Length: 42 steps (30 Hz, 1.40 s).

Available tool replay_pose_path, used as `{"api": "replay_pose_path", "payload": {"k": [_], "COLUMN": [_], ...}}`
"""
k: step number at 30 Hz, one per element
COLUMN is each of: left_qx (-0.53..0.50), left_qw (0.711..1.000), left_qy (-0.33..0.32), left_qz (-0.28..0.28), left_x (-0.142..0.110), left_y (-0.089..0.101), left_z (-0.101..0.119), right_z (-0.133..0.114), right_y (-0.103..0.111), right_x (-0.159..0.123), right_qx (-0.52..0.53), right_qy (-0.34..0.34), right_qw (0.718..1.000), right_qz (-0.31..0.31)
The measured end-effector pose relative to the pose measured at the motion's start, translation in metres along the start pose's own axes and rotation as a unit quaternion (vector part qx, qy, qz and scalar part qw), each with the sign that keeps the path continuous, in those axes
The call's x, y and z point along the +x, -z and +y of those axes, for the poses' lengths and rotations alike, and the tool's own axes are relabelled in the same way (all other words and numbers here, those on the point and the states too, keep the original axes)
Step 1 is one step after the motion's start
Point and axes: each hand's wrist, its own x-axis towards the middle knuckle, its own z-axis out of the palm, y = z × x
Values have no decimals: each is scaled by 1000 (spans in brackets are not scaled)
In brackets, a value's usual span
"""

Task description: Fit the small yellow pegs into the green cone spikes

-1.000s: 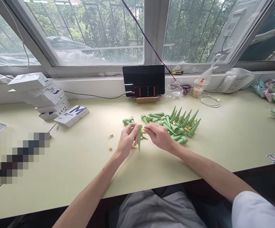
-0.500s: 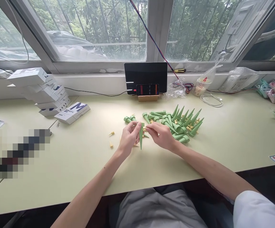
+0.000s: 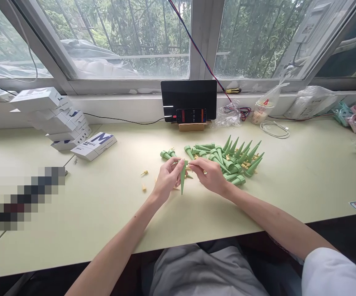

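Observation:
My left hand [image 3: 167, 177] is closed around a green plastic spike [image 3: 182, 181], a tapered cone with a wider cap, held point down above the table. My right hand [image 3: 207, 174] pinches a small yellow piece [image 3: 188, 167] at its fingertips, right beside the spike's cap; the fingers hide most of this piece. Behind and to the right of my right hand lies a pile of green spikes [image 3: 227, 166], with small yellow pieces [image 3: 246, 165] among them. Two more capped green spikes [image 3: 165, 154] lie just beyond my left hand.
Loose yellow pieces [image 3: 144, 188] lie left of my left hand. A phone [image 3: 191, 116] showing a timer leans against a black tablet [image 3: 188, 96] at the back. White boxes [image 3: 63, 119] are stacked at left. A bagged cup [image 3: 261, 112] and a coiled cable [image 3: 274, 130] are at right.
Both hands stay nearly in place. The cap end of the spike has tipped slightly right, closer to my right fingertips.

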Motion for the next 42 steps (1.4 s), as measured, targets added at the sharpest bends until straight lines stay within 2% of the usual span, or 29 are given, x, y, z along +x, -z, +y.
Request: {"api": "replay_pose_path", "payload": {"k": [20,42], "left_qx": [28,71], "left_qw": [999,996], "left_qy": [-32,-47], "left_qz": [12,12], "left_x": [2,3], "left_y": [0,0], "left_z": [-3,-6], "right_z": [1,7], "right_y": [-1,-2], "right_x": [-1,0], "right_qx": [15,-7], "right_qy": [-51,-50], "right_qw": [999,998], "right_qz": [-3,-20]}}
